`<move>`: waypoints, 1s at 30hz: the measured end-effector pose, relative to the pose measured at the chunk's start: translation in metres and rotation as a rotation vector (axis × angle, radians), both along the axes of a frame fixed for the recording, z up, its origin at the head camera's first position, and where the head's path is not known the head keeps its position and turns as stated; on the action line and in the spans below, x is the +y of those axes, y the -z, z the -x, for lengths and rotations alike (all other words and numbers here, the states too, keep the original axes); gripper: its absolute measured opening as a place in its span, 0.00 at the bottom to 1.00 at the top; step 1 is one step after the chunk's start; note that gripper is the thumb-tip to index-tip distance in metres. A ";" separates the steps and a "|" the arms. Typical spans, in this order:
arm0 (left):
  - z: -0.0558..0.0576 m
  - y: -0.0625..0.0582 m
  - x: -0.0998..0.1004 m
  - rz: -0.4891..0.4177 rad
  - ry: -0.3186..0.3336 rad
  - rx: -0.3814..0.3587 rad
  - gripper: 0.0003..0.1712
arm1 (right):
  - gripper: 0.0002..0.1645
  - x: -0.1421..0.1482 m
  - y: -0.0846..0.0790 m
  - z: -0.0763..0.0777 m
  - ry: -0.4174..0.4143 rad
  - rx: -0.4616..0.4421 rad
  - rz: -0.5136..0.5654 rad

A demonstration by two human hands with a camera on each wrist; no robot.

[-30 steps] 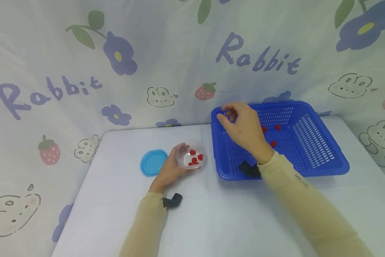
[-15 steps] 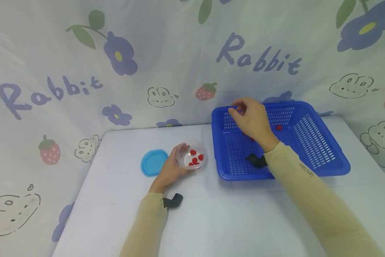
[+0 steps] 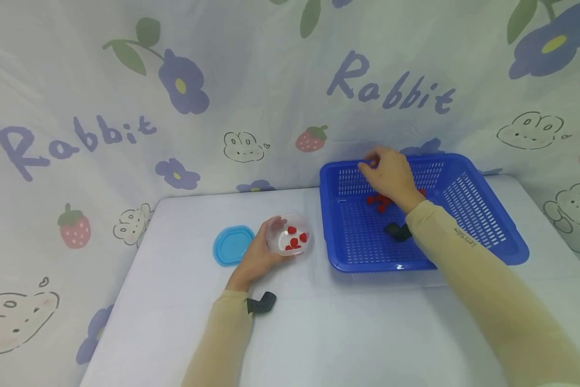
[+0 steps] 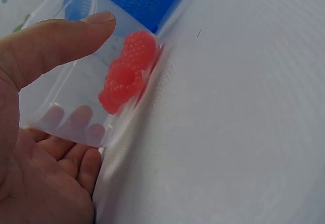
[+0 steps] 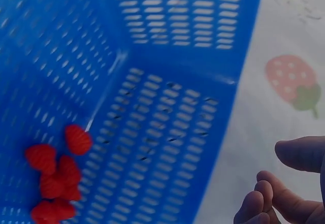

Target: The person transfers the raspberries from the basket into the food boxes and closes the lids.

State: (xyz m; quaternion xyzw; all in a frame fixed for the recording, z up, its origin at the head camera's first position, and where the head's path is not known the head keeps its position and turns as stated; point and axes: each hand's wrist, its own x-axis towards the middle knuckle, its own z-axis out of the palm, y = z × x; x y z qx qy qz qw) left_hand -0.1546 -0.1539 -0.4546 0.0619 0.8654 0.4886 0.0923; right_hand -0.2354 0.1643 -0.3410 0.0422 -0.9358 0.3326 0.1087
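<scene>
Raspberries [image 5: 53,183] lie in the blue basket [image 3: 367,266] below the right hand [image 3: 392,176] — thumb and fingers parted; the left hand [image 3: 259,253] grips a plastic cup [image 4: 66,89].

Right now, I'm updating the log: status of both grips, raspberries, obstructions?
Left grip holds clear tub, raspberries inside. Right grip above blue basket, looks empty. More raspberries in basket; basket wall stands between batches.

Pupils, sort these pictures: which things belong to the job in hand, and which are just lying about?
Likely in the job:
clear tub, in the left grip
red berries inside it
blue basket, holding more berries

Just lying about:
blue lid, unheld, perhaps the tub's
printed backdrop
</scene>
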 end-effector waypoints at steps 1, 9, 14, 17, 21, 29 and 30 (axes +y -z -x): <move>0.000 0.000 0.000 -0.003 -0.001 -0.002 0.55 | 0.20 0.001 0.002 0.001 0.000 -0.010 -0.006; 0.000 0.001 -0.001 -0.012 -0.008 -0.017 0.55 | 0.23 0.013 0.017 0.010 0.016 -0.123 -0.075; 0.001 0.002 -0.001 -0.002 -0.014 -0.019 0.55 | 0.24 0.018 0.017 0.012 -0.007 -0.221 -0.146; 0.001 0.002 0.000 0.010 -0.017 -0.023 0.55 | 0.23 0.019 0.019 0.011 -0.023 -0.284 -0.180; 0.001 0.002 0.000 0.010 -0.016 -0.026 0.55 | 0.24 0.018 0.023 0.012 -0.067 -0.368 -0.240; 0.000 0.001 0.001 0.013 -0.018 -0.025 0.55 | 0.23 0.019 0.033 0.018 -0.172 -0.418 -0.320; 0.000 0.001 0.001 0.016 -0.019 -0.023 0.54 | 0.22 0.019 0.034 0.018 -0.177 -0.426 -0.324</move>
